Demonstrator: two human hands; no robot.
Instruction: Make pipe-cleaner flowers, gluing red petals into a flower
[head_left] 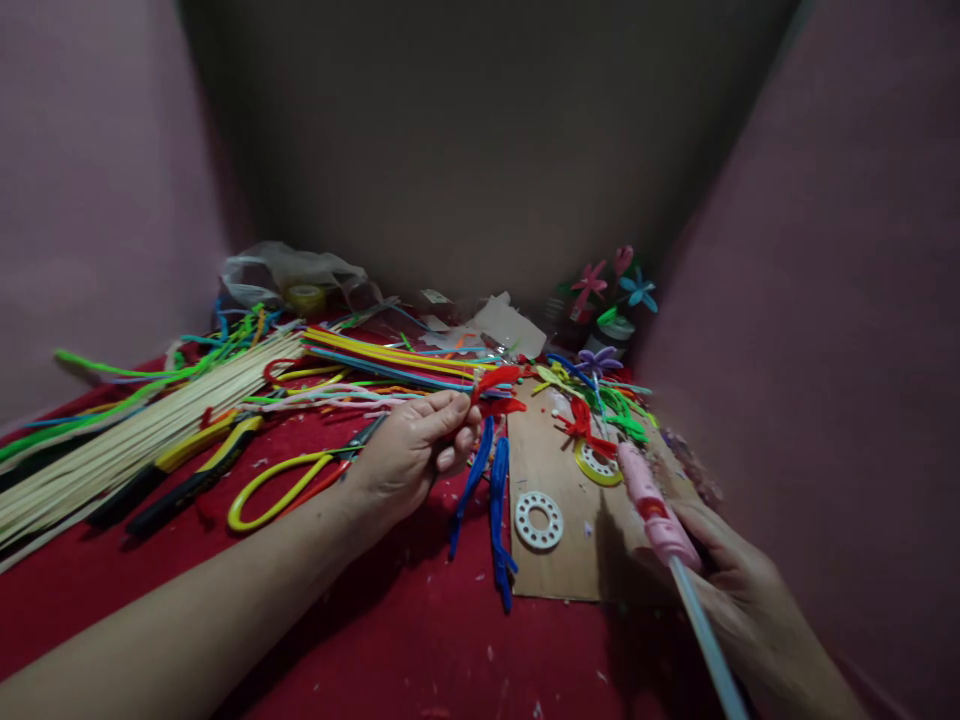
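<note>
Between the thumb and fingers of my left hand (420,440) is a red pipe cleaner petal (499,380), pinched at its near end. My right hand (739,590) is wrapped round a pink glue gun (652,510), its nozzle pointing away from me and a long glue stick (705,635) coming out of its back. Blue pipe cleaner pieces (499,520) lie just right of my left hand. A wooden board (551,455) sits between the hands, with a white ring with holes (538,521), a yellow spool (598,464) and red pipe cleaner pieces (581,425) on it.
On the left lie thin wooden sticks (150,430), pliers with yellow and black handles (195,470) and yellow-handled scissors (281,487). Colourful pipe cleaners (397,355) and a plastic bag (289,270) are farther back. Pipe cleaner flowers (637,288) stand in a jar at the back right.
</note>
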